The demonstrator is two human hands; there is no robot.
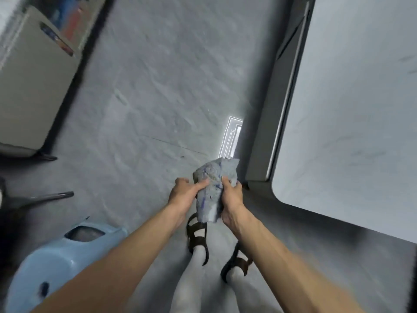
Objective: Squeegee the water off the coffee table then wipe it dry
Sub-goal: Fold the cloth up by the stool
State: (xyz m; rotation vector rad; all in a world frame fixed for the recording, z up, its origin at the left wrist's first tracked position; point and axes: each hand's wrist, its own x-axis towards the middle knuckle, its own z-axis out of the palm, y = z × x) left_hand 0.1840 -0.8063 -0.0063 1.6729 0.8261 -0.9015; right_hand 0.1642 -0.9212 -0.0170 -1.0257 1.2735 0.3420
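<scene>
Head view shows the left hand (184, 195) and right hand (230, 199) with fingers (204, 183) closed on a bunched gray cloth (214, 184) over the floor (158, 98), just beside the desk (349, 109) corner, so wiping dry looks left.

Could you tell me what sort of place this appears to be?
Probably a living room in a home. A low, pale coffee table stands at the right on a grey marbled floor, with what looks like a sofa at the left. Both hands hold a bluish cloth, and a light blue plastic stool stands nearby.
</scene>
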